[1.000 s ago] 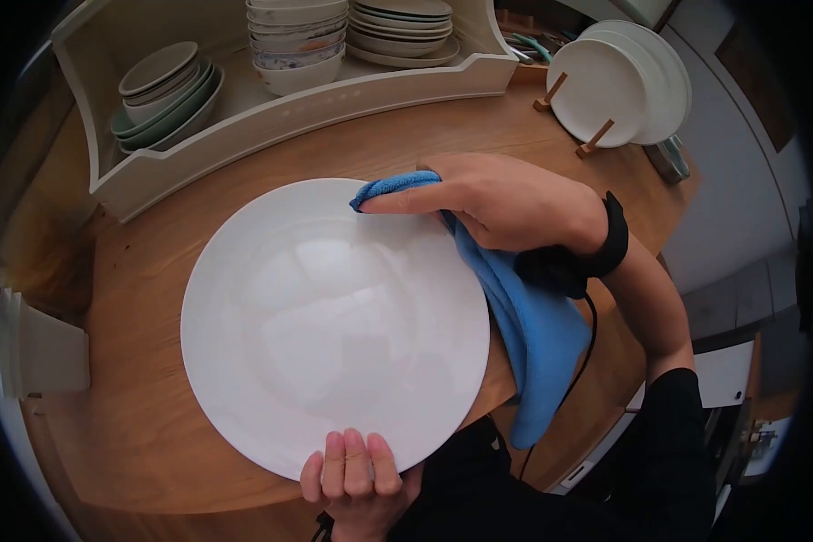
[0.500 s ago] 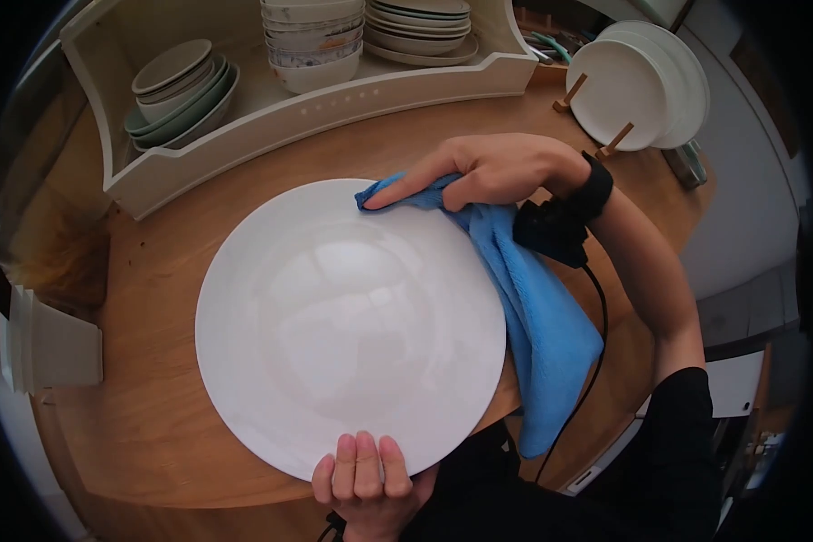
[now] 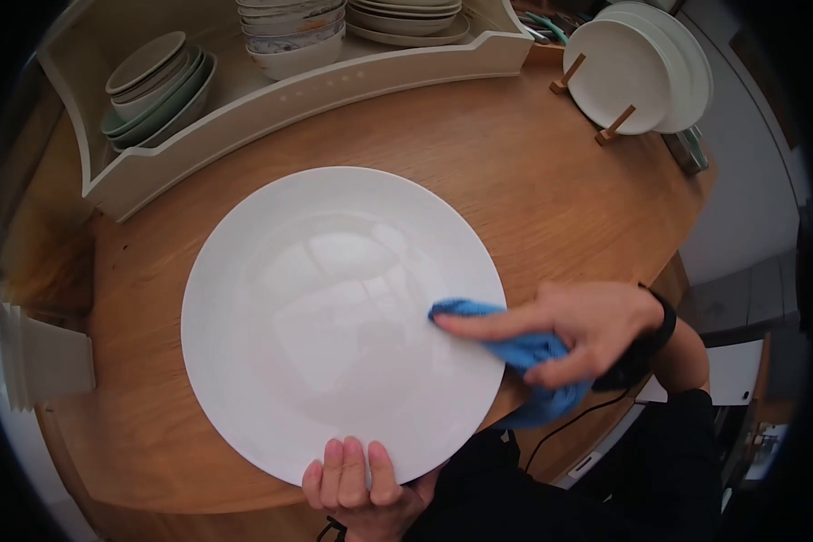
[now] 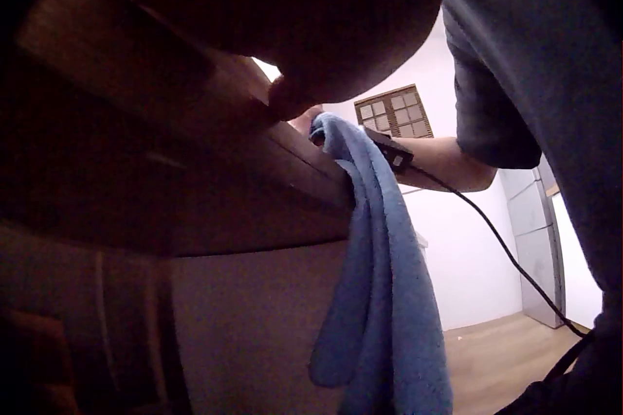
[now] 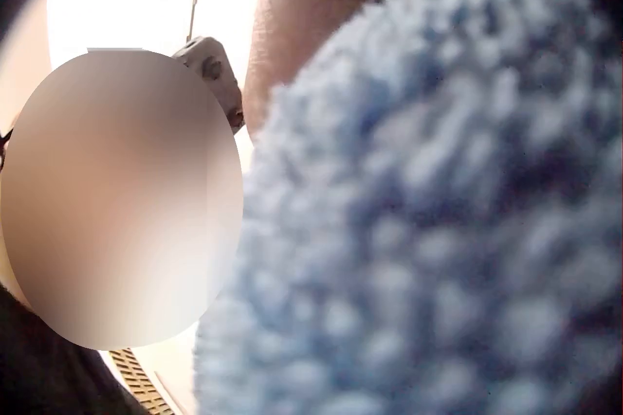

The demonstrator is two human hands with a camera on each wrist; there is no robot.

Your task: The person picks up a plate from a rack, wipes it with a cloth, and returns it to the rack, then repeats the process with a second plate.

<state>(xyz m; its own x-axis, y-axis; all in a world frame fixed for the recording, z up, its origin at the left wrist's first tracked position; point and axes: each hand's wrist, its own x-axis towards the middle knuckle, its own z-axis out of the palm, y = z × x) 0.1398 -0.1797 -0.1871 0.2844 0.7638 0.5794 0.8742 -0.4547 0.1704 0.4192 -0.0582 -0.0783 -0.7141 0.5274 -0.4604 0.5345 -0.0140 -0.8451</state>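
Note:
A large round white plate (image 3: 325, 334) lies at the front of the wooden table, its near rim by the table edge. My left hand (image 3: 361, 488) grips that near rim, fingertips on top and the thumb hidden. In my right hand (image 3: 587, 330) is a blue cloth (image 3: 524, 350), its folded end under the extended index finger on the right side of the plate. In the left wrist view the rest of the cloth (image 4: 380, 269) hangs down past the table edge. Its fuzzy surface fills much of the right wrist view.
Behind the plate, a cream shelf tray (image 3: 334, 90) holds stacked bowls (image 3: 294, 41) and dishes (image 3: 158, 90). White plates (image 3: 619, 77) stand in a wooden rack (image 3: 614, 126) at the back right. White plastic containers (image 3: 50, 361) sit at the left edge. A black cable (image 3: 560, 429) trails from my right wrist.
My right hand has slid with the cloth from the plate's far rim down to its right side, toward me. My left hand keeps its grip on the near rim.

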